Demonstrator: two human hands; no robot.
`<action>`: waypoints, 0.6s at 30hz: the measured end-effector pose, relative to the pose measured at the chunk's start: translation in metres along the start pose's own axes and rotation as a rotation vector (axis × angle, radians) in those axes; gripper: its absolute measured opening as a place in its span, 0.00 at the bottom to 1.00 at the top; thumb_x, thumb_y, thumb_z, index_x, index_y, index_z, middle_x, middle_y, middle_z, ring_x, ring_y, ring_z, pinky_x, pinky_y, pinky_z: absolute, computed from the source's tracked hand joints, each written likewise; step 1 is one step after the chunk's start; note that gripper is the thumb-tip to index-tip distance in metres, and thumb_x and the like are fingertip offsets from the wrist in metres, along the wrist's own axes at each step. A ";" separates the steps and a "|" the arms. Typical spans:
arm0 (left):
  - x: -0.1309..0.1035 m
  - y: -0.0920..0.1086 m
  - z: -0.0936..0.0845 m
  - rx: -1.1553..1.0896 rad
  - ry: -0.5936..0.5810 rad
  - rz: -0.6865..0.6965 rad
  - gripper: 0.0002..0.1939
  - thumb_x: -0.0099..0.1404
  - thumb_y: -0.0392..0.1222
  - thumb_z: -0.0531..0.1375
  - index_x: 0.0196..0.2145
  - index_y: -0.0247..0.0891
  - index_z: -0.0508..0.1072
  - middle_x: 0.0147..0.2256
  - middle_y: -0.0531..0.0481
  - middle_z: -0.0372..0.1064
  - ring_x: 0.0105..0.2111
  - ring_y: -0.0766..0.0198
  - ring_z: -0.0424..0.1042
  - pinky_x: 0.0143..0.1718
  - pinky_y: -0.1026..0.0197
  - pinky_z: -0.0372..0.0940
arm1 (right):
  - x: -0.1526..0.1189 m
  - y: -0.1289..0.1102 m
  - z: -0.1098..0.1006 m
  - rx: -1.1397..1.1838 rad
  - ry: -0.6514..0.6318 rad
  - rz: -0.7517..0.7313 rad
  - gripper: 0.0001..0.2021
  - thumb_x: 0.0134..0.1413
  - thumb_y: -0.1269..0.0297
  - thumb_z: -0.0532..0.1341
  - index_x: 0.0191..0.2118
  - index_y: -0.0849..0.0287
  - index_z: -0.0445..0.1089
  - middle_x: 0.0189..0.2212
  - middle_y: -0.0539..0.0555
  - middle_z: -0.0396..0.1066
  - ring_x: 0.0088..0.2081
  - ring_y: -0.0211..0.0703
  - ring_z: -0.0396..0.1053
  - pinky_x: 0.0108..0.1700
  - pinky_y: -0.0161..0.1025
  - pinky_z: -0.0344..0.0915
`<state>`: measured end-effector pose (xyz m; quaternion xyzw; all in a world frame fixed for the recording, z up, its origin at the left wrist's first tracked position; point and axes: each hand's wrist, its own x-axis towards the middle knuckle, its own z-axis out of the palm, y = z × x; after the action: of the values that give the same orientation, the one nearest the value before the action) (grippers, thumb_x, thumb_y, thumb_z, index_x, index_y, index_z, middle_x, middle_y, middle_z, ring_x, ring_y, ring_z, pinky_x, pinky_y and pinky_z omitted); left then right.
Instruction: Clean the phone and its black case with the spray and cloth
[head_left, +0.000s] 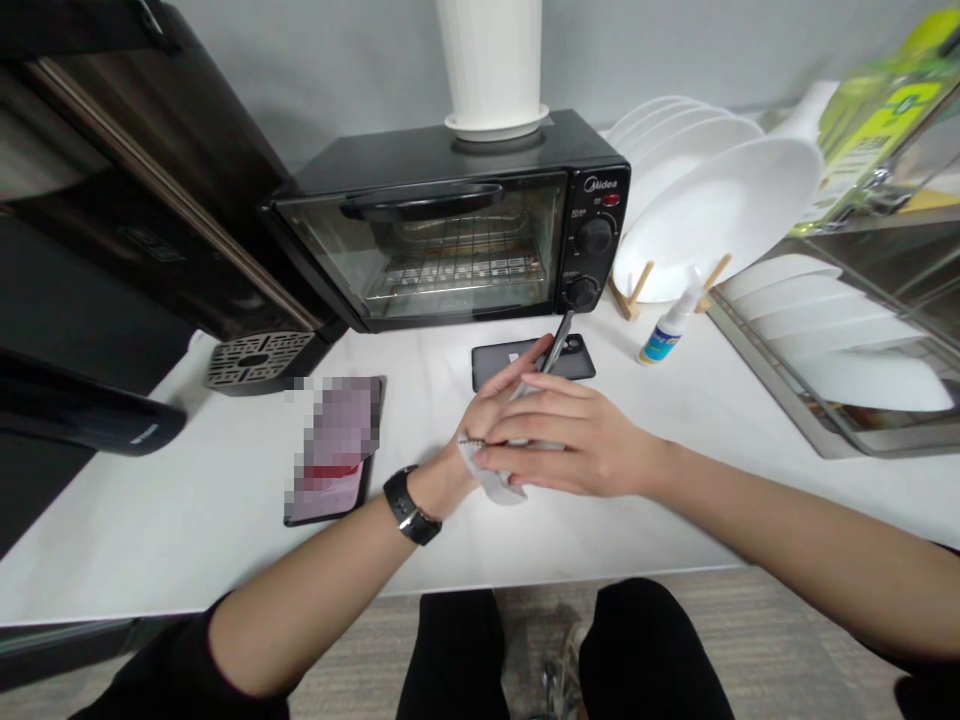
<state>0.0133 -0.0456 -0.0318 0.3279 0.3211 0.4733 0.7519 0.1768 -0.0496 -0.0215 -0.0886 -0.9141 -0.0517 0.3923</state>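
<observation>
Phone (558, 343): slim, tilted, seen nearly edge-on, between the two grips and raised off the surface (600, 540). Left grip (480, 415) closed around it from behind and below, with fingertips showing near the far end. Right grip (581, 435) laid across the near side, fingers bent over a white cloth (495, 482), perhaps a tissue. Cannot tell whether pinching the cloth or only pressing it flat. Looks light enough for a single grip, judging by the thinness; likely stiff throughout, with no bend to expect under pressure. Probably smooth on the broad faces, so apt to slide if held by those alone, more so with cloth between skin and casing. Likely fragile at the screen and corners; better not let drop on the hard-looking surface. Best taken by the two long edges, with palm behind as support and pressure spread rather than put on one corner. Cloth, by contrast, presumably soft, limp and almost weightless; loose end hanging below the right grip, best gathered under several fingers. Just beyond the grip, a dark phone or case (499, 360) lying flat, cannot tell which; left of the grip and well apart, another phone (337, 440) with its screen up; right of the grip and beyond, a spray bottle (664, 335) standing upright.
</observation>
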 end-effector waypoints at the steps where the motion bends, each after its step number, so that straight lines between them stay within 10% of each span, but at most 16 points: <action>1: 0.001 0.000 -0.001 -0.007 -0.024 -0.010 0.15 0.60 0.32 0.68 0.46 0.38 0.79 0.34 0.51 0.78 0.38 0.61 0.78 0.40 0.62 0.74 | 0.000 -0.001 0.001 -0.007 -0.002 -0.021 0.12 0.71 0.63 0.60 0.56 0.53 0.74 0.49 0.49 0.80 0.56 0.37 0.73 0.73 0.43 0.55; 9: 0.003 -0.001 0.000 -0.021 -0.211 -0.075 0.10 0.56 0.39 0.70 0.26 0.35 0.72 0.19 0.55 0.67 0.16 0.70 0.66 0.18 0.69 0.62 | -0.007 0.031 -0.014 -0.126 0.163 0.111 0.15 0.73 0.53 0.56 0.47 0.57 0.75 0.40 0.52 0.80 0.42 0.43 0.75 0.56 0.49 0.66; 18: -0.001 0.002 -0.004 -0.103 -0.555 -0.337 0.21 0.64 0.58 0.66 0.44 0.37 0.76 0.35 0.47 0.71 0.26 0.62 0.73 0.24 0.61 0.70 | -0.007 0.033 -0.017 -0.148 0.325 0.324 0.18 0.75 0.51 0.51 0.38 0.56 0.70 0.29 0.52 0.73 0.32 0.44 0.64 0.38 0.46 0.57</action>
<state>0.0085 -0.0445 -0.0325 0.3483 0.1292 0.2502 0.8941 0.2002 -0.0213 -0.0143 -0.2533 -0.8065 -0.0684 0.5298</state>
